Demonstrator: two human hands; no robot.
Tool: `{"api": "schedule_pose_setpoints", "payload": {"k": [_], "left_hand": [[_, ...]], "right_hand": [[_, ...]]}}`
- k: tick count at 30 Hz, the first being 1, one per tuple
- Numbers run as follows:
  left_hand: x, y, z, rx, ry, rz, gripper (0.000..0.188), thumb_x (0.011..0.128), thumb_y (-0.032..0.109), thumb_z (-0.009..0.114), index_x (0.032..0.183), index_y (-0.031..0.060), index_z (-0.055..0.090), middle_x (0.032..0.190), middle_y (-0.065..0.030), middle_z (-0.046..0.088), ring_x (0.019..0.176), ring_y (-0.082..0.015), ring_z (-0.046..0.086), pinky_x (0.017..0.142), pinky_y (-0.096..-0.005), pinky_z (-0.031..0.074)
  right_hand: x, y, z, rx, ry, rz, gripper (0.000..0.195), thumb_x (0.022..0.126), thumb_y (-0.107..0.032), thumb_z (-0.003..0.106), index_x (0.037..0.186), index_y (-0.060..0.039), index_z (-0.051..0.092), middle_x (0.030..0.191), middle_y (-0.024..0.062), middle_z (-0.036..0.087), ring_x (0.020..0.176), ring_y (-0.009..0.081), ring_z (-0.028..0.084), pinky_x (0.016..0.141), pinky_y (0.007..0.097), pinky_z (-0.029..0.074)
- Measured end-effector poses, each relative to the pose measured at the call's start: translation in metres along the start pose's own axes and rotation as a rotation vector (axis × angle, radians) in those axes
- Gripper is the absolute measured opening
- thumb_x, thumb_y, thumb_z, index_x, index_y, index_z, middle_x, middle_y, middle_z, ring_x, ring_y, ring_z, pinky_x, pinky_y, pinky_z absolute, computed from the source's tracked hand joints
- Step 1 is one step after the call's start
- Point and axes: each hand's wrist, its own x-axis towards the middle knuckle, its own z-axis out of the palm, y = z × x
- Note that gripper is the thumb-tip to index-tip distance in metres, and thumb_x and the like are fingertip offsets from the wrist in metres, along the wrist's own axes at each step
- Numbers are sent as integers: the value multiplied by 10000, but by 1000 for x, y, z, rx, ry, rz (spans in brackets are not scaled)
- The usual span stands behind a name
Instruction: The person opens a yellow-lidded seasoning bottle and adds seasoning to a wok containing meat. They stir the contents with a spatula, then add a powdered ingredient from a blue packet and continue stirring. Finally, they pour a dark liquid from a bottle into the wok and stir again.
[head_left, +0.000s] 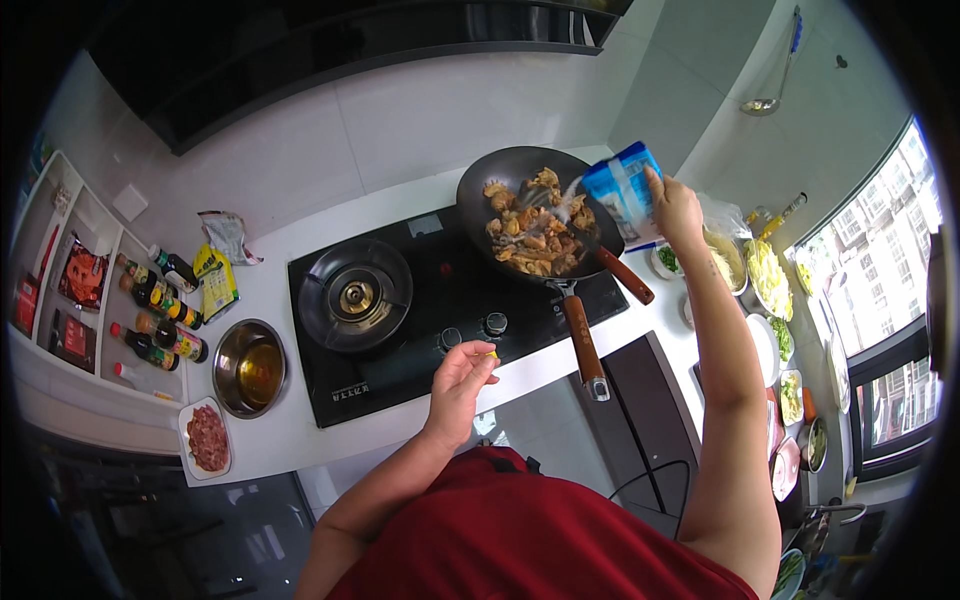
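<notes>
My right hand (675, 210) grips a blue and white plastic packet (624, 191), tilted over the right rim of a dark wok (487, 169). White grains fall from the packet's mouth onto browned meat pieces (536, 240) in the wok. A spatula with a wooden handle (622, 274) rests in the wok and leans on its rim. The wok's own wooden handle (583, 337) points towards me. My left hand (461, 386) is held before the hob's front edge, with a small yellow thing (491, 355) pinched between thumb and fingers.
The glass hob (420, 300) has a second burner (355, 296) at left. Left of it stand a steel bowl of oil (250, 367), a plate of raw meat (208, 439), sauce bottles (157, 292) and a yellow packet (216, 281). Shredded vegetables (771, 277) and other dishes line the right counter.
</notes>
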Motion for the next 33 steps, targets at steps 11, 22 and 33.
{"api": "schedule_pose_setpoints", "payload": {"k": [11, 22, 33], "left_hand": [[-3, 0, -1, -9, -21, 10, 173, 954, 140, 553, 1105, 57, 565, 1040, -36, 585, 979, -120, 570, 810, -275, 475], [-4, 1, 4, -20, -26, 13, 166, 958, 149, 552, 1095, 56, 567, 1036, -41, 585, 979, -123, 569, 806, -279, 475], [-2, -5, 7, -37, -17, 7, 158, 963, 139, 537, 1088, 47, 565, 1039, -50, 584, 967, -134, 569, 800, -288, 479]], "right_hand": [[0, 9, 7, 243, 42, 37, 657, 950, -596, 371, 925, -13, 672, 814, 233, 654, 818, 398, 635, 766, 467, 478], [-20, 24, -10, 219, 4, 22, 638, 959, -562, 402, 951, 18, 668, 770, 227, 647, 759, 366, 643, 732, 439, 487], [17, 31, -6, 291, 118, 148, 664, 957, -580, 378, 942, 14, 675, 843, 245, 656, 826, 364, 646, 762, 451, 484]]}}
